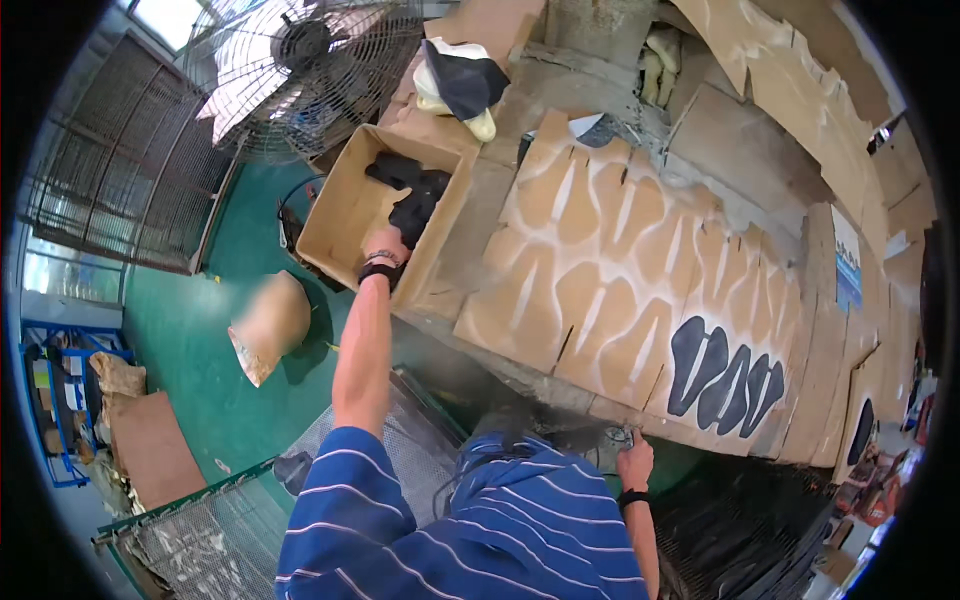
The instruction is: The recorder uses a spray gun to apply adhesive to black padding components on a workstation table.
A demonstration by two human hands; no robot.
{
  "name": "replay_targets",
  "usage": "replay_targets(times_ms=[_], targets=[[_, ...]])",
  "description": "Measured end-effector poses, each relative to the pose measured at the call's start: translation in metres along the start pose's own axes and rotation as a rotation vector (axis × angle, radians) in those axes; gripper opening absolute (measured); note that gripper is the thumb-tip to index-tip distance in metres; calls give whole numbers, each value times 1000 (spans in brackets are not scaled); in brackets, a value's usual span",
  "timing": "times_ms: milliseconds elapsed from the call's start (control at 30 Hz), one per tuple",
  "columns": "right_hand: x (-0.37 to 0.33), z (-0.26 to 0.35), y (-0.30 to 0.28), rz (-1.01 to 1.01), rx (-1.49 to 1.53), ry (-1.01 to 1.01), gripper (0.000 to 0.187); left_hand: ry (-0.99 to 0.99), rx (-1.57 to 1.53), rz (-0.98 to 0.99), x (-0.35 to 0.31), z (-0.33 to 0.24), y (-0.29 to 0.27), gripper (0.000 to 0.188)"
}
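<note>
My left hand [384, 244] reaches down into an open cardboard box [335, 222]. Its fingers, partly hidden, are closed at the edge of a black sole-shaped piece [412, 214]; more dark pieces [393, 170] lie in the box beside it. Low at the table's front edge, my right hand [634, 462] is closed around a small greyish metallic object [618, 437] that I cannot make out. Several black insole-shaped pieces [728, 384] lie in a row on a cardboard sheet [575, 262], which bears pale outlines of the same shape.
A large wire-caged fan [302, 45] stands behind the box. Beyond the box's far corner lies a black and cream cloth-like bundle [465, 80]. Cardboard panels [800, 105] rise along the table's far side. On the green floor [190, 370] sits a rounded tan object [272, 322]; a blue shelf [62, 400] is farther left.
</note>
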State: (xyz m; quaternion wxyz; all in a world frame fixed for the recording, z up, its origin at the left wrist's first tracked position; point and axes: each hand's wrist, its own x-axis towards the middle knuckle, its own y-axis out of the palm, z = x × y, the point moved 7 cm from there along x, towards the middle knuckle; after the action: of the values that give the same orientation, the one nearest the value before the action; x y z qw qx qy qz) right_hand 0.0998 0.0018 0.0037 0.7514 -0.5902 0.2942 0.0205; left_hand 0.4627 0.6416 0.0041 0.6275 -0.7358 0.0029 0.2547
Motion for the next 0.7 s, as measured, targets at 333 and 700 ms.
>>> replay_targets(times_ms=[333,700], targets=[[11,1,-4,8,22,-15,47,-98,-185,-461,-48,48,-76,32],[23,-32,-5,8,104,36,40,240,-1782,-421,-121,9,-156,20]])
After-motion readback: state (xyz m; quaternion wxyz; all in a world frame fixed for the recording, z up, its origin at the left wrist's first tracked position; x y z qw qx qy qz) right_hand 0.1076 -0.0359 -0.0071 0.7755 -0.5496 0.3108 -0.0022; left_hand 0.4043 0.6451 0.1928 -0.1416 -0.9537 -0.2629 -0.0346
